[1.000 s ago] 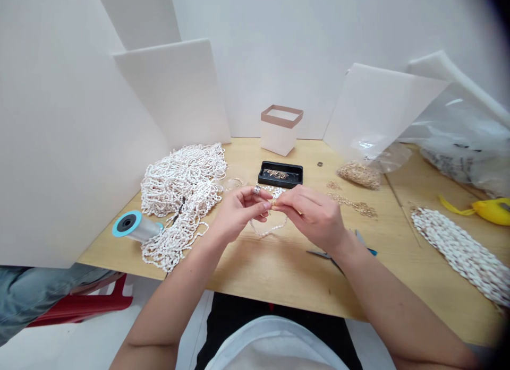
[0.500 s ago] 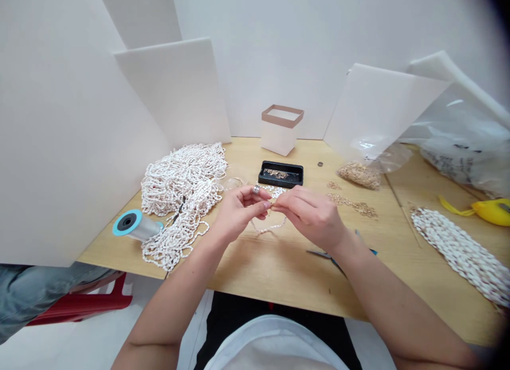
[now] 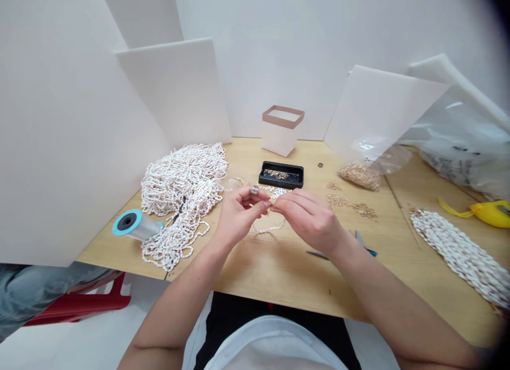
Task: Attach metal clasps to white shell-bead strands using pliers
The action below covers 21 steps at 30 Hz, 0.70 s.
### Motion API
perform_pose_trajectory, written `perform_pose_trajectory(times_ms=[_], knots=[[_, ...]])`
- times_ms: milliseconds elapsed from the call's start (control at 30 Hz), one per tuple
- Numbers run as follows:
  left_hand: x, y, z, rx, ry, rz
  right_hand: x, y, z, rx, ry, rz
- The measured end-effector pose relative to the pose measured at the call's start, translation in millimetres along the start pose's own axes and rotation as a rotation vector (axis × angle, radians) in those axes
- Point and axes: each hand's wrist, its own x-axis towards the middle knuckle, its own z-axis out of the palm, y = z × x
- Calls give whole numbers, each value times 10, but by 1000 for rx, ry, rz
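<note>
Over the middle of the table, my left hand (image 3: 241, 211) and my right hand (image 3: 308, 216) meet fingertip to fingertip. Both are closed in a pinch on the ends of a beaded strand (image 3: 271, 230), which hangs in a loop below them. A small gold-coloured piece shows between the fingertips, too small to make out. My left hand wears a wide silver ring (image 3: 255, 190). Just beyond the fingers lie loose white beads (image 3: 278, 192) and a black tray (image 3: 281, 184) holding small gold pieces. Scissors (image 3: 319, 254) lie partly hidden under my right forearm.
Left are a heap of white bead strands (image 3: 181, 179) and a spool of clear thread (image 3: 139, 226). A white box (image 3: 279, 140) stands behind. Right are gold chains (image 3: 353, 204), a bag of gold pieces (image 3: 359, 175), a row of finished-looking strands (image 3: 458, 253) and a yellow object (image 3: 492, 213).
Very little differs. My right hand has shifted and turned slightly at the fingertips, and the hanging loop has moved a little. Both hands keep their pinch.
</note>
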Motion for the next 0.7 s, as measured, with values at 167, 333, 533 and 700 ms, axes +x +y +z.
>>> perform_pose_trajectory(times_ms=[167, 333, 533, 700], knots=[[-3, -20, -6, -24, 6, -27, -25, -13, 34, 60, 36, 62], [1, -63, 2, -94, 37, -28, -11, -112, 78, 359, 85, 631], [-39, -156, 47, -212, 132, -32, -46, -199, 158, 1014, 119, 1134], [-71, -140, 80, -241, 161, -19, -54, -237, 137, 1134, 136, 1115]])
